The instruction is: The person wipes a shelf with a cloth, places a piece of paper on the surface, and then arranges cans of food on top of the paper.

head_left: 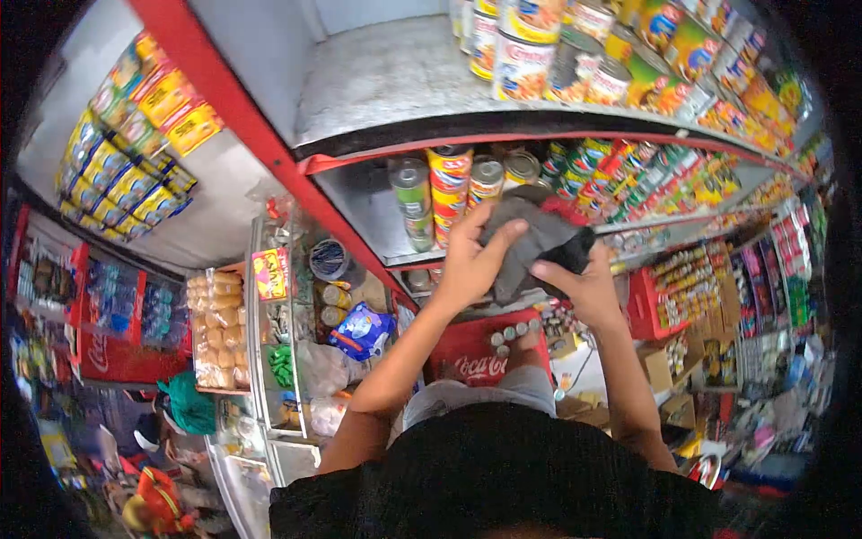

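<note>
A dark grey cloth (537, 235) is bunched between my two hands, in front of the middle shelf. My left hand (476, 256) grips its left side, thumb on top. On the right, my right hand (579, 286) pinches a black part of the cloth near its lower edge. Just behind the cloth, stacked tins stand on the shelf: green cans (413, 202) at the left end and red-and-yellow cans (449, 189) beside them. The cloth hides part of the shelf and some of the tins.
Above, an upper shelf (377, 90) holds several labelled cans (523, 63) at its right. A red Coca-Cola crate (449, 355) with cans on it sits low before me. Bread packs (217, 332) and a glass case stand left; a person in orange (160, 503) is at lower left.
</note>
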`<action>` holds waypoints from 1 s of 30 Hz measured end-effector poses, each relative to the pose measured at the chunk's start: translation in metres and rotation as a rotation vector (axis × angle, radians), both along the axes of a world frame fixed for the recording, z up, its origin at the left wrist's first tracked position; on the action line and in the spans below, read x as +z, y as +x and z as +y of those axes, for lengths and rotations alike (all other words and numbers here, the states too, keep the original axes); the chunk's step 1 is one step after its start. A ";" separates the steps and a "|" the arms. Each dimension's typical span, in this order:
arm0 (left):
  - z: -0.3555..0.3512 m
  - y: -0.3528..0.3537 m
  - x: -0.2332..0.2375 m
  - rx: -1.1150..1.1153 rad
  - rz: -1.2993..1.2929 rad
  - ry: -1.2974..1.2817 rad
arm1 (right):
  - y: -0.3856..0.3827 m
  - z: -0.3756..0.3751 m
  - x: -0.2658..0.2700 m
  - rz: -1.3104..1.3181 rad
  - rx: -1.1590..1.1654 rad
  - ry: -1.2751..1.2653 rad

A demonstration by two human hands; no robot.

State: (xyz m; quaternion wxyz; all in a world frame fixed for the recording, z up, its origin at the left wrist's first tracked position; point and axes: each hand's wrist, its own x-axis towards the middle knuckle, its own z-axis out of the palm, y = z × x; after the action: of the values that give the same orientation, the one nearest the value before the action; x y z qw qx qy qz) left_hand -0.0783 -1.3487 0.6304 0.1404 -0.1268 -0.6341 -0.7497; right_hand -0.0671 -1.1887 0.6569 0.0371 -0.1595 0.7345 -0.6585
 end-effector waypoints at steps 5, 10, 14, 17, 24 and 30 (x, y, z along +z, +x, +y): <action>-0.073 0.009 0.046 0.855 0.692 -0.528 | -0.045 -0.077 0.102 1.056 0.154 0.178; -0.126 -0.004 0.049 1.324 0.641 -0.536 | -0.131 -0.184 0.153 1.366 0.036 0.459; -0.140 -0.027 0.037 1.274 0.691 -0.512 | -0.167 -0.240 0.150 0.739 0.555 0.717; -0.145 -0.038 0.028 1.355 0.718 -0.598 | -0.185 -0.244 0.134 0.859 0.736 0.700; -0.145 -0.039 0.026 1.337 0.743 -0.627 | -0.149 -0.218 0.131 0.880 0.902 0.647; -0.146 -0.043 0.024 1.350 0.780 -0.692 | -0.155 -0.212 0.142 0.657 0.988 0.733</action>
State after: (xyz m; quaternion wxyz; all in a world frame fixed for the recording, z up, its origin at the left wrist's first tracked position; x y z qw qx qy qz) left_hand -0.1214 -1.4948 0.6547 0.7190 -0.0065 -0.6733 -0.1722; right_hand -0.2225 -1.4011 0.7990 0.1597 -0.6433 0.7238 -0.1919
